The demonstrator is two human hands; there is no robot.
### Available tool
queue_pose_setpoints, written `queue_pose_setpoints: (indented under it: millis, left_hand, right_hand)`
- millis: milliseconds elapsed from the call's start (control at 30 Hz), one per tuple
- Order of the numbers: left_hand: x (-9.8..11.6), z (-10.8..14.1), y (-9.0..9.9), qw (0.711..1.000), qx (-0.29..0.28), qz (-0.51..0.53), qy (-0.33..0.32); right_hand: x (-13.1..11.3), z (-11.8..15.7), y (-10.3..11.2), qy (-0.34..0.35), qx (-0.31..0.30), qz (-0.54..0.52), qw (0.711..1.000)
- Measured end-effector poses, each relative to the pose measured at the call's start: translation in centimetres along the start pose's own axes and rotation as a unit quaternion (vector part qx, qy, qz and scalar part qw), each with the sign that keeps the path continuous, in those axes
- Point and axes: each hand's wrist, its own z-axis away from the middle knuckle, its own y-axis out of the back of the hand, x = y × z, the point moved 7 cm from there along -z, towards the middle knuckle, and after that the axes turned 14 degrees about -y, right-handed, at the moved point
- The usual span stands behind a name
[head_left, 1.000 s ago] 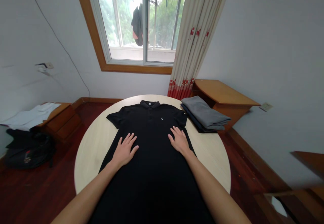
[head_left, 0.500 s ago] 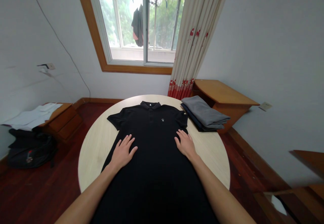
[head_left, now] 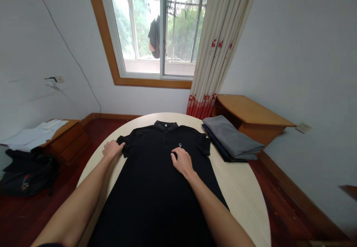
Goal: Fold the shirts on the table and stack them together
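A black short-sleeved polo shirt [head_left: 158,180] lies front up on the round pale table [head_left: 242,191], its collar toward the window and a small white logo on the chest. My left hand [head_left: 113,149] is at the outer end of the left-side sleeve, with the thumb on the cloth and the fingers bent around its edge; the fingertips are partly hidden. Over the chest, just below the logo, my right hand [head_left: 183,161] hovers or rests lightly with loosely curved fingers, thumb apart, holding nothing.
Folded grey and dark garments [head_left: 231,137] are stacked at the table's right edge. Behind them stands a wooden desk [head_left: 253,109]. Papers lie on a wooden cabinet [head_left: 69,143] at left, above a black bag [head_left: 28,174]. A curtain [head_left: 214,53] hangs by the window.
My left hand has moved from the shirt's body out to the sleeve end at left. My right hand has shifted left from the shirt's right side onto the chest. The view has tilted slightly.
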Motion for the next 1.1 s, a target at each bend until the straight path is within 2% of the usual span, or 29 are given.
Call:
queue_pose_setpoints:
  millis: [167, 233, 333, 400, 467, 533, 633, 700, 800, 900, 1100]
  left_hand:
    - [1.0, -1.2, -0.2, 0.997, 0.011, 0.067, -0.019]
    - [1.5, -1.5, 0.5, 0.996, 0.021, 0.076, -0.029]
    - [2.5, -1.3, 2.7, 0.994, 0.064, 0.087, -0.034]
    - [3.8, -0.7, 4.6, 0.988, 0.107, 0.104, -0.051]
    - [6.0, 0.2, 6.0, 0.978, 0.138, 0.122, -0.096]
    - [8.7, 1.2, 6.5, 0.968, 0.129, 0.136, -0.166]
    - [11.9, 2.3, 5.0, 0.952, 0.066, 0.155, -0.257]
    - [12.6, 2.4, 3.5, 0.952, 0.031, 0.131, -0.276]
    - [12.5, 1.6, 1.2, 0.961, 0.007, 0.051, -0.273]
    - [12.4, 0.5, -0.9, 0.962, -0.008, 0.017, -0.273]
    - [11.6, -1.1, -4.9, 0.974, -0.055, -0.037, -0.214]
  right_hand:
    - [1.7, 0.6, -0.4, -0.02, -0.005, -0.051, 0.998]
    - [2.2, 0.6, -0.3, -0.02, -0.014, -0.075, 0.997]
    - [2.7, 0.4, -0.4, -0.01, -0.022, -0.11, 0.994]
    - [3.0, 0.2, -0.6, -0.01, -0.025, -0.127, 0.992]
    - [3.1, 0.1, -0.7, -0.008, -0.027, -0.134, 0.991]
    - [3.1, 0.1, -0.8, -0.005, -0.028, -0.132, 0.991]
    - [3.1, 0.2, -0.9, -0.002, -0.029, -0.125, 0.992]
    - [3.1, 0.1, -1.0, -0.002, -0.032, -0.127, 0.991]
    - [3.2, 0.1, -1.0, -0.002, -0.031, -0.136, 0.99]
    - [3.1, 0.1, -1.0, -0.003, -0.03, -0.13, 0.991]
    - [3.0, 0.1, -1.0, 0.002, -0.027, -0.113, 0.993]
